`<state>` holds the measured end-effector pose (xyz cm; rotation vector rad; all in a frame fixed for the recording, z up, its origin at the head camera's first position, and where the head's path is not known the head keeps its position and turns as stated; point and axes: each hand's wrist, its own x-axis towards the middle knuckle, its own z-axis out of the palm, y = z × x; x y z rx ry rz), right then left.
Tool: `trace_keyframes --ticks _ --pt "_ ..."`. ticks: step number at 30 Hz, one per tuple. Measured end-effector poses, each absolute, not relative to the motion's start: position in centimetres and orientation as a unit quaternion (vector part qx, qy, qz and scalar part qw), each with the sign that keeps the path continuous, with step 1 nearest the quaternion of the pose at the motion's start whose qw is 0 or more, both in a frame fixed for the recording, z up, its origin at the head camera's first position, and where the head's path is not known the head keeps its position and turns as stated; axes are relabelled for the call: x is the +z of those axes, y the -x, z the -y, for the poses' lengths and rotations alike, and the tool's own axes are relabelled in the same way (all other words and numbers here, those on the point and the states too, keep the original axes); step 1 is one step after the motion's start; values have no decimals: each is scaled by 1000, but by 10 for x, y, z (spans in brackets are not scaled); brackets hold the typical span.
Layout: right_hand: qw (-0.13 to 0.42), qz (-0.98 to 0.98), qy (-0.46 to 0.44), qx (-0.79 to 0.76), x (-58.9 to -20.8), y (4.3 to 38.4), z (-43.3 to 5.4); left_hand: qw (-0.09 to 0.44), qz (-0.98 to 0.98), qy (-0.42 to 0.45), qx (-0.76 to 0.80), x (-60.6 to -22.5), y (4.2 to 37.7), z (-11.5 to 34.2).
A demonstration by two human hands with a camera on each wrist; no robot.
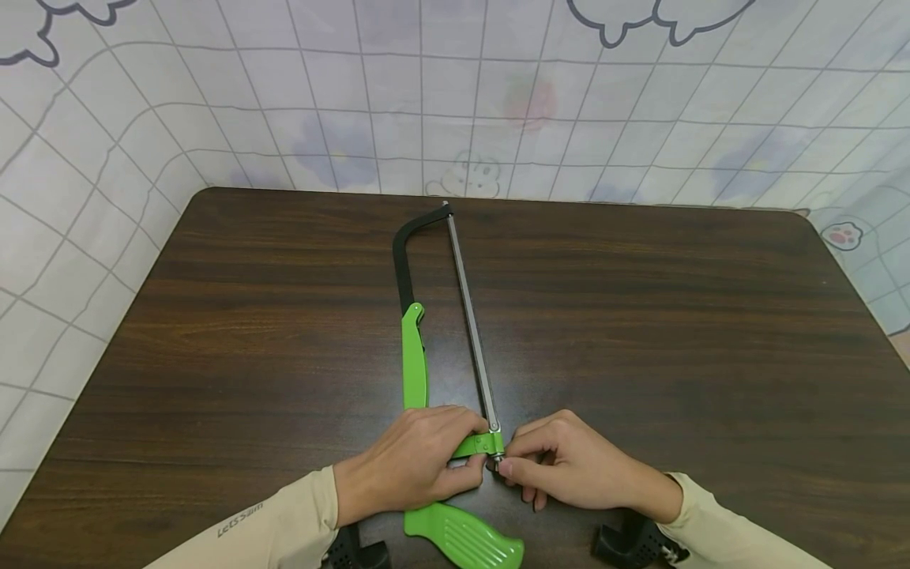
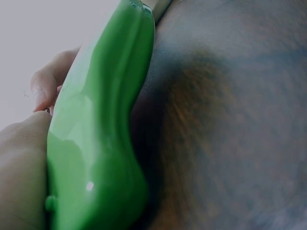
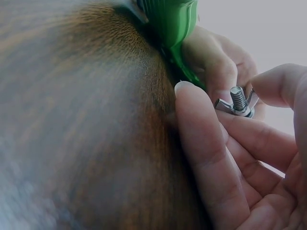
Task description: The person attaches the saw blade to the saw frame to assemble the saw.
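A hacksaw lies on the table with its black front frame [image 1: 402, 269] pointing away and its green handle [image 1: 465, 537] toward me. Along its right side runs the grey blade [image 1: 471, 320]. My left hand [image 1: 419, 454] grips the green frame near the blade's lower end, thumb and fingers about the crosspiece [image 1: 475, 445]. With thumb and index finger, my right hand [image 1: 572, 462] pinches the wing nut [image 3: 224, 106] on the threaded bolt [image 3: 238, 98]. In the left wrist view the green handle [image 2: 103, 120] covers much of the hands.
The dark wooden table [image 1: 661, 316] has rounded far corners. Behind it and at its sides hangs a white gridded cloth [image 1: 398, 103] with cartoon prints. Black wrist devices [image 1: 629, 541] sit under both sleeves, close to the tabletop.
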<state>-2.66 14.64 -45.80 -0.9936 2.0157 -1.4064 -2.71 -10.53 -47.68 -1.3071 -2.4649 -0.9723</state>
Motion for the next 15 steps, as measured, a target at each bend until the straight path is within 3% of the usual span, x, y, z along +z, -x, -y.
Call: trace_keyframes --ticks 15 --pt "256 -726 359 -528 -460 28 -148 114 819 451 -335 -479 28 106"
